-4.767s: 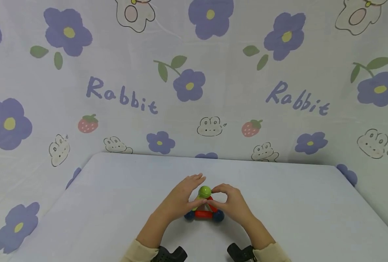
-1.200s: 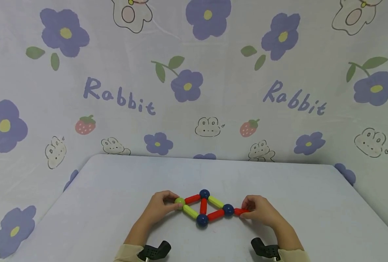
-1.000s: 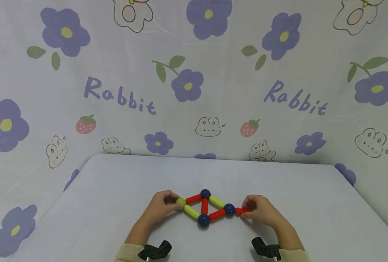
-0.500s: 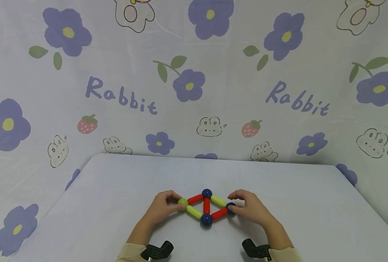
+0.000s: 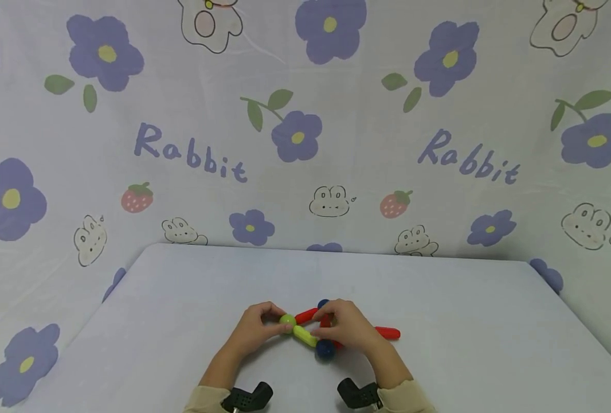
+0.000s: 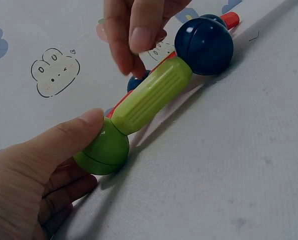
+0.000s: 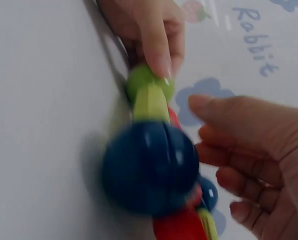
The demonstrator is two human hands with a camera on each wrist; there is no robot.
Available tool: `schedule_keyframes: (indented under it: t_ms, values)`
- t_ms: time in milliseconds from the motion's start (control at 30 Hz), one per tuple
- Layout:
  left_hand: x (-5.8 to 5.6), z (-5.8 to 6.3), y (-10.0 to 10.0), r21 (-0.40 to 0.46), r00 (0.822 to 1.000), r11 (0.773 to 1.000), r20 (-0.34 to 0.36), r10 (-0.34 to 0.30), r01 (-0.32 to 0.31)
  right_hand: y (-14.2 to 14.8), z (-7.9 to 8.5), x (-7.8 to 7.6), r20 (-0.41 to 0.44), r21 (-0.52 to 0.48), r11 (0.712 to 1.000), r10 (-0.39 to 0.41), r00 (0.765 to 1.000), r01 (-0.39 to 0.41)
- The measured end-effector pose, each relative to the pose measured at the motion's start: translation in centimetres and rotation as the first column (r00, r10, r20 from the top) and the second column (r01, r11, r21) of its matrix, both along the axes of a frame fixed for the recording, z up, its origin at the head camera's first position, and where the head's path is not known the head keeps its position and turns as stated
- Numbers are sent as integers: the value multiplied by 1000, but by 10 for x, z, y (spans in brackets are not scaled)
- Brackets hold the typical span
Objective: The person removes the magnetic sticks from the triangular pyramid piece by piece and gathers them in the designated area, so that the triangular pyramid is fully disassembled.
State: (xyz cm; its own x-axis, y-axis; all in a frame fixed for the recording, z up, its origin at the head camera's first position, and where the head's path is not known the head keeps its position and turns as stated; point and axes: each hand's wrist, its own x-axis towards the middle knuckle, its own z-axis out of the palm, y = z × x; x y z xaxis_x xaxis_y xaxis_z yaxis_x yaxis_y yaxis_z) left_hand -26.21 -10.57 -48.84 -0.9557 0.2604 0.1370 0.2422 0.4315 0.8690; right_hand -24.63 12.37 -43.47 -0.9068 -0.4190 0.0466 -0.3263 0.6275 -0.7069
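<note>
In the head view, my left hand (image 5: 254,330) pinches a green ball (image 5: 287,322) at the left corner of a flat magnetic rod-and-ball frame on the table. From that ball run a red rod (image 5: 305,315) and a yellow-green rod (image 6: 151,95). A dark blue ball (image 7: 144,167) sits at the near corner, another blue ball (image 5: 323,304) at the far one. Over the middle of the frame hovers my right hand (image 5: 349,327), its fingers loosely bent and apart with nothing between them. It hides the frame's right part. A red rod (image 5: 388,332) sticks out past it.
The white table (image 5: 207,275) extends around the frame on all sides. Behind it hangs a cloth (image 5: 362,143) printed with flowers and rabbits. A black wrist mount (image 5: 249,397) sits at each cuff.
My right hand has let go of the right-hand red rod and moved left, past the right blue ball, over the frame's middle. Earlier the frame stood raised; now it lies flat. The left hand keeps its grip.
</note>
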Motion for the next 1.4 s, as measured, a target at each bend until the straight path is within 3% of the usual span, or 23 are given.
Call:
schedule_keyframes:
  t_ms: [300, 700, 867, 1133, 1400]
  values:
    - [2, 0, 0, 7, 1000, 1000, -23, -4, 5, -24, -6, 0, 27, 42, 997, 64, 998, -65]
    - [2, -1, 1, 33, 1000, 999, -17, 14, -13, -30, -10, 3, -43, 68, 995, 70, 997, -67]
    - [5, 3, 2, 27, 1000, 1000, -18, 5, -4, -29, -9, 4, -50, 81, 993, 94, 994, -90]
    - [1, 0, 3, 9, 1000, 1000, -24, 1, -1, -28, -5, 6, -14, 83, 986, 147, 989, -145]
    - [0, -3, 2, -8, 1000, 1000, -20, 5, -5, -31, -2, 10, 48, 69, 988, 136, 990, -139]
